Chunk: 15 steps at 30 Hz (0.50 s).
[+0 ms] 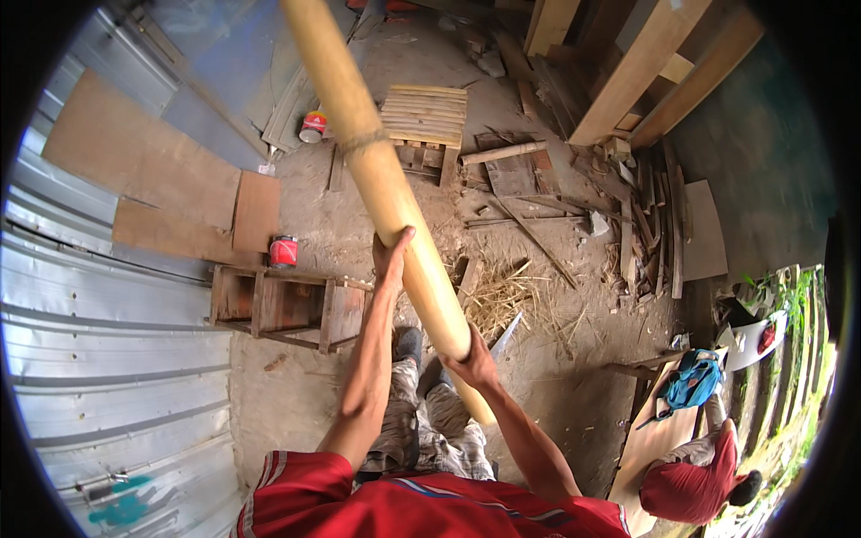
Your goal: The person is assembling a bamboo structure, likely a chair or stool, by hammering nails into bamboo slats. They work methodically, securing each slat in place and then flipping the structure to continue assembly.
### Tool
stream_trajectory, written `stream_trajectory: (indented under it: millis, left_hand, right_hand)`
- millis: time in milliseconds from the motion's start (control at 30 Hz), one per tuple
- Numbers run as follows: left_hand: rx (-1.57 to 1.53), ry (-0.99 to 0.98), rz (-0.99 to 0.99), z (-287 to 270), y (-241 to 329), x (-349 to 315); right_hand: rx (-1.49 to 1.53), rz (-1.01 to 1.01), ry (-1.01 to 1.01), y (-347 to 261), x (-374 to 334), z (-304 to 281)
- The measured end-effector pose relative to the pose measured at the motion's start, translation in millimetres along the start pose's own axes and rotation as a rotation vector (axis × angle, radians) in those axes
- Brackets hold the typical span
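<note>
A thick, pale yellow bamboo pole (381, 175) slants across the middle of the view, from the top edge down to near my feet. One dark joint ring shows on it. My left hand (391, 260) grips the pole from its left side, thumb laid along the surface. Lower down, my right hand (475, 364) is wrapped round the pole's right side. A handsaw blade (508, 333) shows just beyond the right hand; its handle is hidden, and I cannot tell whether it touches that hand.
Left stands a wooden shelf box (291, 309) with a red can (283, 252) on it. A slatted stool (423, 117) is ahead. Straw-like shavings (511, 296) and wood scraps litter the floor. At right, a person (695, 480) sits by a bench (647, 439) with a blue backpack (692, 380).
</note>
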<state>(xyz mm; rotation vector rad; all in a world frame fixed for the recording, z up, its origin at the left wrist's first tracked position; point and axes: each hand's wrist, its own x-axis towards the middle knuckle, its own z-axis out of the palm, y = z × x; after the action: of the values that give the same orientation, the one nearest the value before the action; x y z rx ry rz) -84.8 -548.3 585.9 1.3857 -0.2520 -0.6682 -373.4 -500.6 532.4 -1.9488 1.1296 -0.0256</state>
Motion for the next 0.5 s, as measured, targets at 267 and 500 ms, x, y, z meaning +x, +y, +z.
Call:
stream_trajectory:
  millis: [267,500]
  left_hand:
    - [0.348,-0.060,0.478,-2.4,64.2,-11.0]
    - [0.837,-0.343,0.500,-25.2,52.7,-51.6]
  right_hand:
    - [-0.476,-0.578,0.223,-121.3,66.3,-76.6]
    - [-1.508,-0.891,0.324,-188.0,79.9,-190.6]
